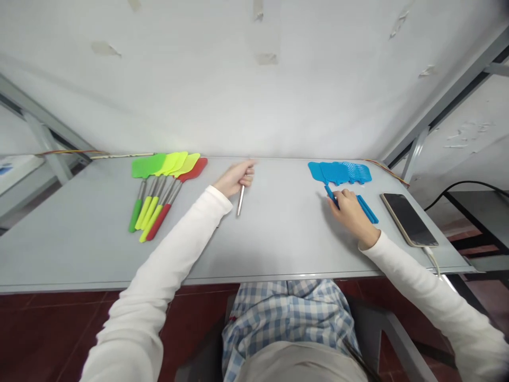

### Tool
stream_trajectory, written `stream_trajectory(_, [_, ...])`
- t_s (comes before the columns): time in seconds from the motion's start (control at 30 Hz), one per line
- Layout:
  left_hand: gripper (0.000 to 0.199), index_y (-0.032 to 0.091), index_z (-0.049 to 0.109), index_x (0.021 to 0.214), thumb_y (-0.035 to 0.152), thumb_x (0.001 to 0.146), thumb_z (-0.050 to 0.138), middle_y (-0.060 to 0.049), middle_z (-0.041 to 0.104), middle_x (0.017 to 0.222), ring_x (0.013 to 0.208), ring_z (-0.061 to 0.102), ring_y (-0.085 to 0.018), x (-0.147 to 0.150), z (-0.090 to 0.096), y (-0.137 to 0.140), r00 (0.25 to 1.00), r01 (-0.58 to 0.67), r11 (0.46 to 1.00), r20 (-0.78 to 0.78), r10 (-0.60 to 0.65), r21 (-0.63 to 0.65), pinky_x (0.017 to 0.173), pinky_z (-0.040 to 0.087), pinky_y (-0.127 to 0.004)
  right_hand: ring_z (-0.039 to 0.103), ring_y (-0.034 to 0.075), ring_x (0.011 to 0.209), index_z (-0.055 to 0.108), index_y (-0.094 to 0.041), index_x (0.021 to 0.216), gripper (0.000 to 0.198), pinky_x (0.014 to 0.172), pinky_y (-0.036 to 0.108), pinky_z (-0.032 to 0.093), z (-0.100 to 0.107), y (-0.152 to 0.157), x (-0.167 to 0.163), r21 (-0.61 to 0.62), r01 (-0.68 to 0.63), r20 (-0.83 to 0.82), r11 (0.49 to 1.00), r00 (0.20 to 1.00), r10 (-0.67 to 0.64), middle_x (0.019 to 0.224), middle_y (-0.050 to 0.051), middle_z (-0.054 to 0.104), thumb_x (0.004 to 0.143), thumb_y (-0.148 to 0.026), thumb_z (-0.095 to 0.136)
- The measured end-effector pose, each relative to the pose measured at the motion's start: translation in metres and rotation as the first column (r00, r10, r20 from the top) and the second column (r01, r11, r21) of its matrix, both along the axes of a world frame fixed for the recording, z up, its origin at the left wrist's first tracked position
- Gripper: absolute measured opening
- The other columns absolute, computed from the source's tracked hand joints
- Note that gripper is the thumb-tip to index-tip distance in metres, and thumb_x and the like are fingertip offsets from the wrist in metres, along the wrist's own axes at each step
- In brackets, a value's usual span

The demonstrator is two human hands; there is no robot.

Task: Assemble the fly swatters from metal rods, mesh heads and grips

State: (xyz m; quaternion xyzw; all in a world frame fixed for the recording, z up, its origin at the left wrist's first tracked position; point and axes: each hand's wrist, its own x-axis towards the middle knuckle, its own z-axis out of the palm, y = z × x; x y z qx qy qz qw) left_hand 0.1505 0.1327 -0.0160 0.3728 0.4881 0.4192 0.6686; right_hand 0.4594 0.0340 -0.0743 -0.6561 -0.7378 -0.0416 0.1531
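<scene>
My left hand point(236, 178) is closed around a thin silver metal rod point(240, 202), whose lower end sticks out below the fingers. The rod's upper part is hidden in the grip. Over on the right, my right hand point(350, 211) pinches a blue fly swatter handle point(330, 194) near the table surface. Several more blue handles point(368, 209) lie just right of that hand, partly covered by it. Behind them, overlapping blue fly swatter heads point(338, 172) rest in a row. At the left lie fly swatters with metal shafts: a green one point(148, 166), several yellow ones point(186, 167) and a red one point(159, 222).
A phone point(409, 218) with a white cable lies at the right end of the grey table point(278, 244). A white wall stands directly behind the table, with metal frame bars at both sides. A black stand point(479, 212) is beyond the right edge.
</scene>
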Motion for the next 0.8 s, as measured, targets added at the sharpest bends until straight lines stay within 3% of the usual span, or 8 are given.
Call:
stream_trajectory(0.07, [0.022, 0.018, 0.047, 0.086, 0.016, 0.076, 0.065, 0.006, 0.046, 0.065, 0.040, 0.028, -0.001, 0.006, -0.016, -0.011, 0.972, 0.027, 0.998, -0.234, -0.012, 0.065, 0.036, 0.018, -0.013, 0.058, 0.030, 0.093, 0.056, -0.005, 0.121, 0.037, 0.083, 0.037, 0.041, -0.007, -0.001, 0.003, 0.047, 0.013, 0.076, 0.999, 0.997, -0.017, 0.102, 0.019, 0.064, 0.094, -0.026, 0.040])
stream_trajectory(0.13, [0.037, 0.017, 0.046, 0.109, 0.015, 0.076, 0.060, 0.000, 0.054, 0.081, 0.052, 0.045, -0.006, 0.008, -0.030, -0.018, 0.886, 0.051, 0.986, -0.463, 0.028, 0.157, 0.046, 0.037, -0.017, 0.058, 0.030, 0.091, 0.046, -0.003, 0.135, 0.047, 0.082, 0.037, 0.041, -0.009, -0.003, 0.006, 0.066, 0.012, 0.137, 0.998, 0.990, -0.020, 0.103, 0.019, 0.065, 0.093, -0.022, 0.040])
stream_trajectory(0.2, [0.057, 0.014, 0.038, 0.128, 0.010, 0.074, 0.055, -0.008, 0.057, 0.101, 0.082, 0.060, -0.016, 0.005, -0.043, -0.023, 0.743, 0.116, 0.951, -0.661, 0.108, 0.286, 0.073, 0.052, -0.029, 0.057, 0.030, 0.088, 0.046, -0.004, 0.136, 0.047, 0.082, 0.037, 0.041, -0.009, -0.005, 0.010, 0.079, 0.021, 0.215, 0.997, 0.976, -0.037, 0.099, 0.018, 0.066, 0.093, -0.021, 0.040])
stream_trajectory(0.3, [0.072, 0.008, 0.033, 0.138, 0.001, 0.068, 0.049, -0.021, 0.048, 0.128, 0.127, 0.047, -0.030, -0.003, -0.056, -0.030, 0.470, 0.291, 0.861, -0.846, 0.251, 0.417, 0.109, 0.037, -0.048, 0.055, 0.030, 0.087, 0.057, -0.006, 0.123, 0.038, 0.080, 0.038, 0.040, -0.010, -0.006, 0.017, 0.087, 0.056, 0.309, 0.995, 0.948, -0.081, 0.094, 0.018, 0.063, 0.093, -0.021, 0.039])
stream_trajectory(0.37, [0.075, 0.004, 0.033, 0.141, 0.000, 0.068, 0.047, -0.025, 0.042, 0.136, 0.135, 0.038, -0.036, -0.008, -0.060, -0.036, 0.304, 0.381, 0.830, -0.903, 0.304, 0.408, 0.114, 0.029, -0.054, 0.053, 0.030, 0.088, 0.059, -0.006, 0.119, 0.036, 0.079, 0.039, 0.040, -0.012, -0.007, 0.020, 0.095, 0.089, 0.337, 0.991, 0.934, -0.117, 0.093, 0.019, 0.061, 0.093, -0.022, 0.040])
stream_trajectory(0.47, [0.069, 0.001, 0.034, 0.143, 0.003, 0.075, 0.043, -0.027, 0.037, 0.142, 0.135, 0.037, -0.039, -0.014, -0.059, -0.046, 0.123, 0.406, 0.845, -0.937, 0.328, 0.349, 0.112, 0.031, -0.055, 0.051, 0.031, 0.090, 0.059, -0.005, 0.119, 0.036, 0.080, 0.040, 0.040, -0.015, -0.009, 0.021, 0.124, 0.117, 0.345, 0.985, 0.926, -0.154, 0.095, 0.019, 0.057, 0.092, -0.022, 0.042])
stream_trajectory(0.63, [0.062, 0.004, 0.036, 0.146, 0.018, 0.086, 0.040, -0.028, 0.032, 0.150, 0.135, 0.036, -0.043, -0.026, -0.050, -0.070, -0.019, 0.257, 0.936, -0.967, 0.252, 0.239, 0.106, 0.036, -0.059, 0.051, 0.030, 0.094, 0.051, -0.005, 0.131, 0.045, 0.079, 0.040, 0.041, -0.015, -0.013, 0.019, 0.167, 0.140, 0.339, 0.976, 0.921, -0.190, 0.105, 0.019, 0.054, 0.089, -0.019, 0.042])
stream_trajectory(0.8, [0.062, 0.004, 0.034, 0.147, 0.022, 0.088, 0.038, -0.028, 0.039, 0.146, 0.127, 0.045, -0.042, -0.040, -0.046, -0.089, -0.027, 0.187, 0.961, -0.977, 0.211, 0.203, 0.102, 0.040, -0.058, 0.051, 0.029, 0.092, 0.053, -0.008, 0.125, 0.042, 0.076, 0.038, 0.040, -0.017, -0.013, 0.022, 0.123, 0.142, 0.360, 0.982, 0.916, -0.178, 0.106, 0.018, 0.054, 0.086, -0.016, 0.043])
